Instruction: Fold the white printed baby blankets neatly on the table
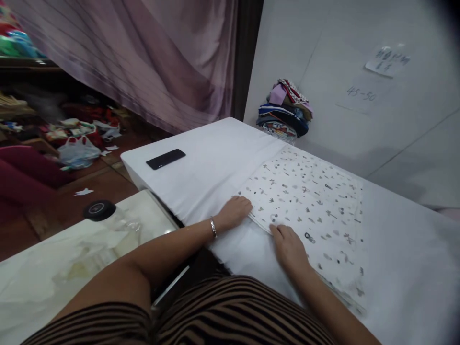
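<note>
A folded white cloth with small dark prints point(316, 211) lies flat on a table covered in white fabric point(215, 167). My left hand point(235, 212), with a metal bracelet on the wrist, rests at the cloth's near left corner, fingers curled onto the edge. My right hand point(289, 247) lies on the cloth's near edge, fingers pressed together and pointing toward the left hand. Whether either hand pinches the cloth edge is hidden by the fingers.
A black phone point(166, 158) lies at the table's far left. A pile of folded clothes point(285, 110) sits at the far end against the white wall. A clear bottle with a black cap point(104, 215) lies on a pale surface at left. Clutter covers the floor beyond.
</note>
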### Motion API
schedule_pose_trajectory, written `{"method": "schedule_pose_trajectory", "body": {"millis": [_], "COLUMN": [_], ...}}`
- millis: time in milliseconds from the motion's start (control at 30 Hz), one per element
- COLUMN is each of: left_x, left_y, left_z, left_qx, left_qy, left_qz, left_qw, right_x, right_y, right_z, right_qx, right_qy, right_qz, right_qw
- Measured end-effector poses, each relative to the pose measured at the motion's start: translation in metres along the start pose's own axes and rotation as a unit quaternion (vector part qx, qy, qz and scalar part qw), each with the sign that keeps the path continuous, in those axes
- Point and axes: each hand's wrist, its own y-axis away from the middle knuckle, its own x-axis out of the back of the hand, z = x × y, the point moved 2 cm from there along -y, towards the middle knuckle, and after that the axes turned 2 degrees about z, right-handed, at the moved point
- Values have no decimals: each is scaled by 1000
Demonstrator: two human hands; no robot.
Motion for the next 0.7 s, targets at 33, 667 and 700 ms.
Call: {"method": "schedule_pose_trajectory", "body": {"millis": [33,667,700], "left_x": [2,10,10], "left_y": [4,49,48], "left_z": [-13,-55,-55], "left_qx": [26,253,253], "left_qy": [-3,201,198], "left_qz": [6,71,72], "left_qw": [1000,944,944], "right_x": [-1,4,4], "right_y": [1,-2,-2], "right_z": [1,-1,-2], "right_qx": [4,-2,-4], "right_qy": [-2,-3,-4], "right_qz": [3,8,6], "right_qw": [1000,1000,1000]}}
